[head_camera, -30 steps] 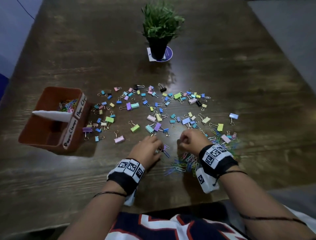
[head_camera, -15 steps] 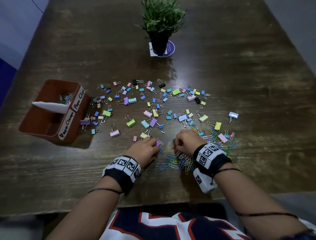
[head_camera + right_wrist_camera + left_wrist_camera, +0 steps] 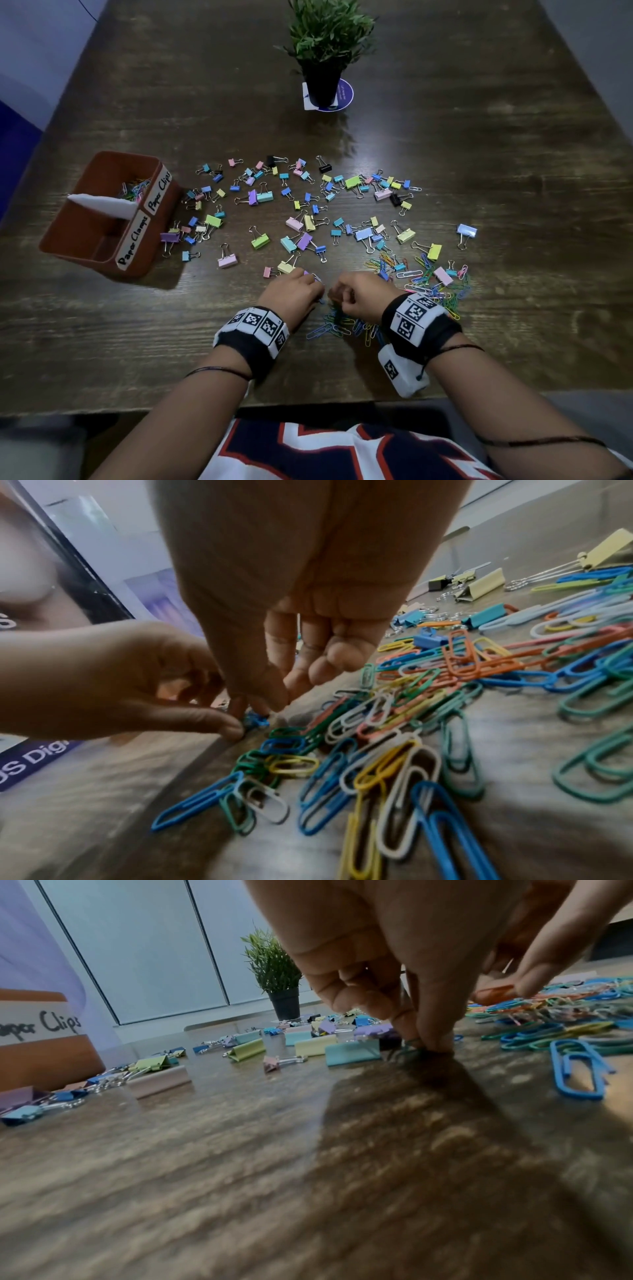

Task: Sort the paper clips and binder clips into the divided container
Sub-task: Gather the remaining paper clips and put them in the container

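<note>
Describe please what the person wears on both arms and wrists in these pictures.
Both forearms are bare, with no sleeves. The left wrist carries a black band ringed with white squares printed with black coded markers. The right wrist has a similar marker band, and a small white box with its own marker hangs below it. A thin dark string bracelet circles the left forearm, another string the right.
</note>
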Motion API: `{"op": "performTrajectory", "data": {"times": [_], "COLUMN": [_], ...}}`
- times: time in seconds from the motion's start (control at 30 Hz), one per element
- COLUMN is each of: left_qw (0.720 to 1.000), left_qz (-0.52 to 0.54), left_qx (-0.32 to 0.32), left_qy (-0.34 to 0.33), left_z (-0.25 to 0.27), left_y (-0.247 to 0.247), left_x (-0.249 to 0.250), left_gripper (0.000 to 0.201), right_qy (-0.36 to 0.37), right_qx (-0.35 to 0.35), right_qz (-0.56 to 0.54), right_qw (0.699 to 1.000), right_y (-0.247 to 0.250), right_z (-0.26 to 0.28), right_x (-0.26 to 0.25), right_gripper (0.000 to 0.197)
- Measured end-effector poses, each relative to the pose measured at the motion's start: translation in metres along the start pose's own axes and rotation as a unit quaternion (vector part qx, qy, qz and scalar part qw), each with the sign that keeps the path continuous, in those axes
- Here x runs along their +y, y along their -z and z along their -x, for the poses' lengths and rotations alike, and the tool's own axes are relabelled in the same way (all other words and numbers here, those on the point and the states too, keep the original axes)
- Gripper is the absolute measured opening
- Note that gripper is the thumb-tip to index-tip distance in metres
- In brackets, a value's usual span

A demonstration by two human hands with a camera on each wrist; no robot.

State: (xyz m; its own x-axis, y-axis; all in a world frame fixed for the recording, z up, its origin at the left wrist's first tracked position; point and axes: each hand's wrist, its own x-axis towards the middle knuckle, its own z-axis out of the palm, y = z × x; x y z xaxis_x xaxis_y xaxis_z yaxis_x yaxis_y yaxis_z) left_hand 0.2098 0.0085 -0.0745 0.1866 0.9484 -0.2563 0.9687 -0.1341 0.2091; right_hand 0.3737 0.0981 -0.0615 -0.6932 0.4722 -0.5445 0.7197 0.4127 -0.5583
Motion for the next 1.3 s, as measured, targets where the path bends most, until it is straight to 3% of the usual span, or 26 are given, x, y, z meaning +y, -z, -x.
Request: {"op": "performTrajectory", "data": {"times": [0.1, 0.3, 0.6, 0.9, 1.13, 1.3], "left_qw": [0.999, 0.997, 0.992, 0.987, 0.979, 0.965], "left_qz": [-0.015, -0.036, 0.078, 0.119, 0.153, 0.218], "left_qx": [-0.025, -0.058, -0.091, -0.07, -0.082, -0.016], "left_qy": [0.019, 0.032, 0.049, 0.078, 0.11, 0.144], "left_z": [-0.005, -0.004, 0.016, 0.016, 0.014, 0.021], "left_y": [0.001, 0.007, 0.002, -0.01, -0.009, 0.012], "left_x": [0.005, 0.008, 0.023, 0.025, 0.015, -0.001], "left_gripper": [0.021, 0.024, 0.02, 0.009, 0.015, 0.015], "right_qy": [0.001, 0.01, 0.007, 0.014, -0.022, -0.014], "right_qx": [-0.031, -0.016, -0.02, 0.005, 0.017, 0.078], "right_qz": [0.033, 0.101, 0.092, 0.103, 0.058, -0.012], "right_qw": [0.999, 0.995, 0.996, 0.995, 0.998, 0.997], "right_y": [-0.005, -0.014, -0.009, -0.006, -0.009, -0.002], "right_z": [0.002, -0.001, -0.009, -0.007, -0.011, -0.017], "right_x": [-0.002, -0.004, -0.005, -0.005, -0.006, -0.011], "right_gripper": [0.022, 0.028, 0.013, 0.007, 0.01, 0.015]}}
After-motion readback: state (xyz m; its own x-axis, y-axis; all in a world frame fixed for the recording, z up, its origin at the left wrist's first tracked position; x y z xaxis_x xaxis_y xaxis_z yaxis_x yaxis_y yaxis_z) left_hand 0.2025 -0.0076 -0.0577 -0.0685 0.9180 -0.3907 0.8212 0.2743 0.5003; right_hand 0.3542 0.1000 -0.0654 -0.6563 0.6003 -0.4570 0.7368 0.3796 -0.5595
